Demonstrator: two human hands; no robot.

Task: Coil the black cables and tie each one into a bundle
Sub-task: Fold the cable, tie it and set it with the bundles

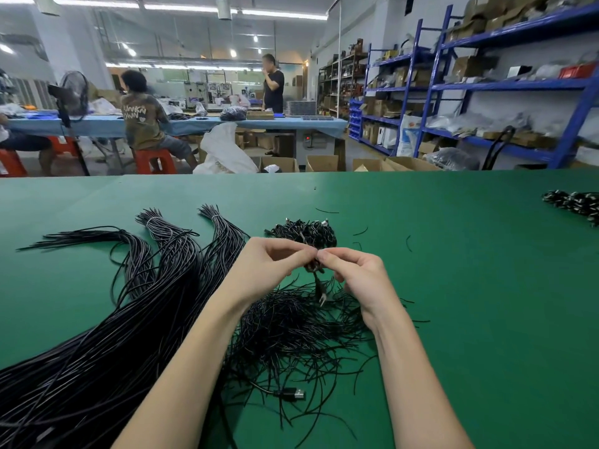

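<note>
Worn on the head, looking forward and down across the green worktop point(453, 286). Close over both forearms, far enough up to take in shelving point(505, 85) beyond. Single wide-angle view only.

I get bright, even light from the ceiling tubes point(181, 7) far up; they glare white. Shadows on the green table point(470, 286) are faint. The wide lens bends the shelves point(505, 85) at right, and the far room is soft, slightly blurred

Blue shelving point(505, 85) right (boxes stacked), ceiling strip lights point(181, 7), red stools point(155, 161), blue worktable point(181, 124).
</note>
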